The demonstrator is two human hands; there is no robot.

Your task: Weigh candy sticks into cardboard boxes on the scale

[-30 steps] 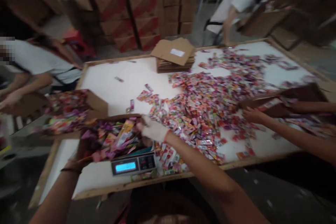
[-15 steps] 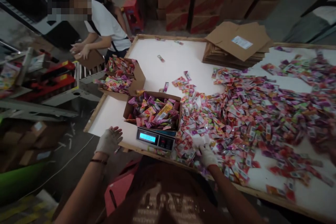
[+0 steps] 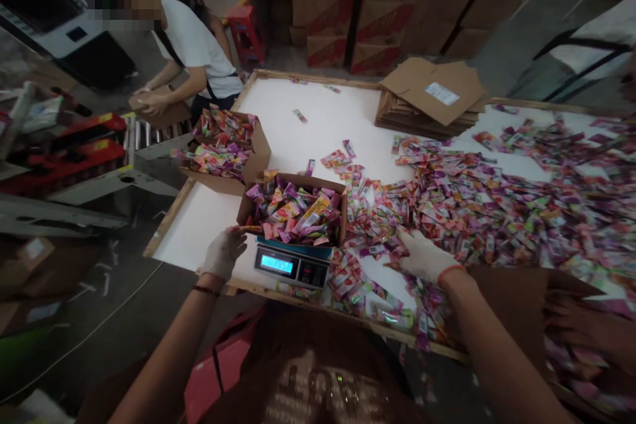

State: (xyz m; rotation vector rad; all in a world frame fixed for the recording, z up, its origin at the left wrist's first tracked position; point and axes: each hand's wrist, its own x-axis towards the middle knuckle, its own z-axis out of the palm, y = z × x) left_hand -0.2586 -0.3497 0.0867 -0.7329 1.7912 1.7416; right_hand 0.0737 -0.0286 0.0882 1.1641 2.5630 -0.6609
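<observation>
A cardboard box (image 3: 344, 218) full of small colourful wrapped packets (image 3: 291, 212) sits on a digital scale (image 3: 278, 264) with a lit blue display. My left hand (image 3: 226, 253), in a pale glove, is at the box's front left corner with its fingers stretched out; whether they touch the flap I cannot tell. My right hand (image 3: 422, 256), gloved too, reaches over the loose packets (image 3: 462, 212) right of the scale. Its fingers are apart, and I see nothing held in them.
Another filled box (image 3: 261, 152) stands to the left. Flattened cartons (image 3: 407, 89) are stacked at the table's (image 3: 278, 93) far edge. A person (image 3: 199, 40) handles a carton (image 3: 161, 109) by the rollers. At right, another person's hand (image 3: 579, 321) is beside a brown box (image 3: 511, 308).
My left hand has come up to the box's corner. My right hand has moved right and farther over the packets. A brown box and another person's hand have appeared at right.
</observation>
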